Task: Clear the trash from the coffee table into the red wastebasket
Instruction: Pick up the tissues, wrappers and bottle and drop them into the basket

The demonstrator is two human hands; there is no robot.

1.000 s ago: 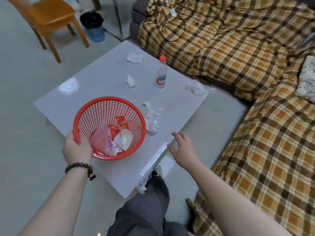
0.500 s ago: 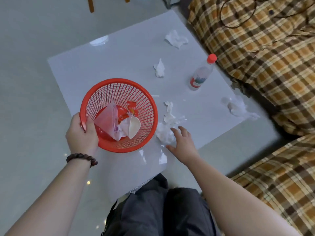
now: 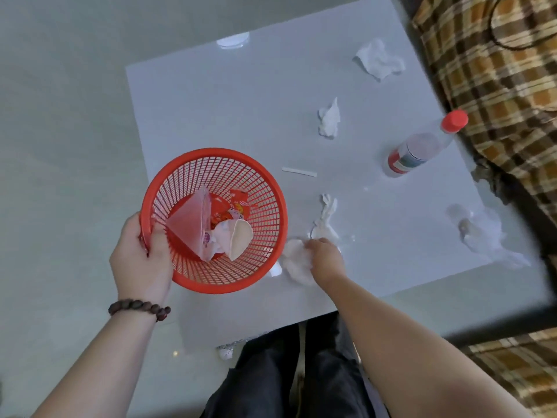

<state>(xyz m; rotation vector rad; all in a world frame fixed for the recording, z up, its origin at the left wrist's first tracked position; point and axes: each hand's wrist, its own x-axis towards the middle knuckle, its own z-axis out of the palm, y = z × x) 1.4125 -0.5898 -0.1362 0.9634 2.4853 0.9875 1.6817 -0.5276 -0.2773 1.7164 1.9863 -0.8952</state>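
Observation:
The red mesh wastebasket (image 3: 259, 182) stands on the near left part of the pale coffee table (image 3: 229, 110), with wrappers and a clear plastic piece inside. My left hand (image 3: 138, 260) grips its near rim. My right hand (image 3: 325, 260) closes its fingers on a crumpled white tissue (image 3: 297, 260) just right of the basket. More white tissues lie at the middle (image 3: 330, 119), the far right (image 3: 378, 60) and beside my right hand (image 3: 325, 218). A clear crumpled wrapper (image 3: 485, 233) sits at the right edge. A small white paper strip (image 3: 299, 172) lies past the basket.
A clear bottle with a red cap (image 3: 422, 149) stands on the table's right side. A sofa under a brown plaid cover (image 3: 494, 73) runs along the right, with a black cable on it. My dark-trousered legs (image 3: 289, 372) are at the table's near edge.
The view tilted down over the table. My right hand moved forward from the table edge onto the crumpled tissue and curled its fingers on it. My left hand kept hold of the basket rim.

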